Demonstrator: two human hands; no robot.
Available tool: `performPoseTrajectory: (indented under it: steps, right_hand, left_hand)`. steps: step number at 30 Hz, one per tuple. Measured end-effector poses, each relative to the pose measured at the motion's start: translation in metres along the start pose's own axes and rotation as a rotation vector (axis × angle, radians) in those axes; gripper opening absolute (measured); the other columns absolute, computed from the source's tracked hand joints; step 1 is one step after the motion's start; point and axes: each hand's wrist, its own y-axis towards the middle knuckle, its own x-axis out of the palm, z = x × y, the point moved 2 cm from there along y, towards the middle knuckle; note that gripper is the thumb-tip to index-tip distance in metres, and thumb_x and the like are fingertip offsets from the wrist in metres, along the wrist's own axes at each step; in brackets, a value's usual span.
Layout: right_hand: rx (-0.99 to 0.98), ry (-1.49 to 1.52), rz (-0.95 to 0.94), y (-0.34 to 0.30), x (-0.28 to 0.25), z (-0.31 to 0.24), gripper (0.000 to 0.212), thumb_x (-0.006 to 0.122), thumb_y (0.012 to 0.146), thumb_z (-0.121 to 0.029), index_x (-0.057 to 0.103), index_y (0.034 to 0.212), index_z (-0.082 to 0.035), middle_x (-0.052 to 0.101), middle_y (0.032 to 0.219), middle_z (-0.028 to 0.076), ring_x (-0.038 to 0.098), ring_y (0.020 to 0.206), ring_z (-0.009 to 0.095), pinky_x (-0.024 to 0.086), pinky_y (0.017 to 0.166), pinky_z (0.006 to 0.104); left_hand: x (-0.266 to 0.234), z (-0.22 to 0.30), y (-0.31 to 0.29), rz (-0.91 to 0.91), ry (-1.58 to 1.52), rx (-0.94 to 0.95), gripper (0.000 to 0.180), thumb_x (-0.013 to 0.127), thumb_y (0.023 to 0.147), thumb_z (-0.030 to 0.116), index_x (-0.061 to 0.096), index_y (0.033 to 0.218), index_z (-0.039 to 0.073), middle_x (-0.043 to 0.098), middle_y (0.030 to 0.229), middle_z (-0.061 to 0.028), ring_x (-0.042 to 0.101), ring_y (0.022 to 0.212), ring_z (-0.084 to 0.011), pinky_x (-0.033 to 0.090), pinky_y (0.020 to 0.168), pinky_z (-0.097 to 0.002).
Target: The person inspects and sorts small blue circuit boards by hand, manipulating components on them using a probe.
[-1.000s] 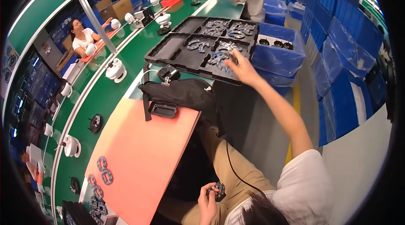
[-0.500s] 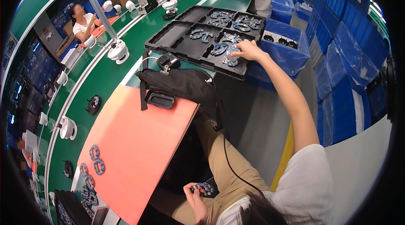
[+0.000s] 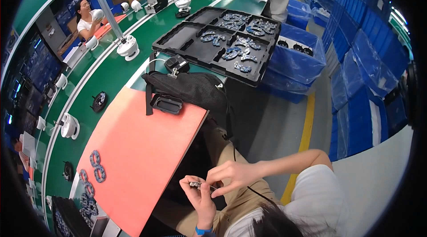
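Observation:
Above my lap, my left hand [image 3: 200, 197] is closed around a small curved circuit board [image 3: 195, 184], its edge showing between thumb and fingers. My right hand [image 3: 233, 175] meets it there, fingertips pinched together beside the left thumb; what they grip is mostly hidden. Past the mat, a black compartment tray [image 3: 178, 37] holds several loose curved boards [image 3: 242, 67] in blue and grey. On the orange-pink mat [image 3: 138, 148], figure-eight pairs of ring-shaped boards [image 3: 97, 166] lie along the left edge.
A black mesh bag [image 3: 191, 88] and an open black case [image 3: 166, 103] rest at the mat's far end. White lamp-like housings [image 3: 70, 126] stand along the green conveyor [image 3: 111, 117]. Blue bins [image 3: 293, 66] flank the tray. A dark cable hangs near my lap. Co-workers sit farther off.
My right hand has come back from the tray to my left hand over my lap. The left hand has risen slightly and turned, its board now mostly covered by fingers.

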Motion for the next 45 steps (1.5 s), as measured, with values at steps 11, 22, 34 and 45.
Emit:
performPoseTrajectory:
  steps: [11,22,34,45]
  right_hand:
    - [0.124,-0.021,0.706,-0.009,-0.102,0.007,0.013,0.061,0.085,-0.012,0.062,0.086,0.0,0.056,0.083,0.005,0.055,0.073,0.01,0.046,0.063,0.0255]
    - [0.58,-0.76,1.415,-0.096,-0.354,0.111,0.037,0.069,0.069,-0.012,0.044,0.094,-0.003,0.063,0.065,0.01,0.063,0.06,0.021,0.048,0.06,0.0315]
    - [0.367,-0.802,1.02,-0.032,-0.255,0.057,0.009,0.061,0.074,-0.01,0.059,0.08,-0.003,0.06,0.073,0.009,0.06,0.068,0.017,0.048,0.062,0.0304]
    - [0.064,-0.01,-0.046,0.038,-0.064,0.014,0.017,0.064,0.081,-0.013,0.065,0.096,-0.006,0.064,0.088,0.005,0.059,0.076,0.011,0.047,0.065,0.025]
  left_hand:
    - [0.005,-0.008,0.015,0.045,-0.374,-0.029,0.029,0.055,0.086,0.027,0.033,0.093,0.01,0.035,0.085,-0.003,0.036,0.068,-0.0117,0.035,0.063,-0.0262]
    - [-0.026,-0.018,0.007,0.087,-0.159,-0.177,0.05,0.039,0.067,-0.003,0.046,0.117,-0.001,0.039,0.087,-0.0023,0.04,0.075,-0.0095,0.039,0.067,-0.0225]
    - [-0.032,-0.019,0.002,-0.027,0.034,-0.114,0.029,0.051,0.083,-0.009,0.047,0.11,-0.002,0.046,0.106,-0.0067,0.049,0.089,-0.0096,0.042,0.074,-0.0196]
    - [-0.012,0.007,0.025,-0.091,0.265,0.146,0.047,0.061,0.077,-0.008,0.037,0.117,-0.001,0.046,0.114,-0.0144,0.053,0.101,-0.0198,0.046,0.082,-0.0279]
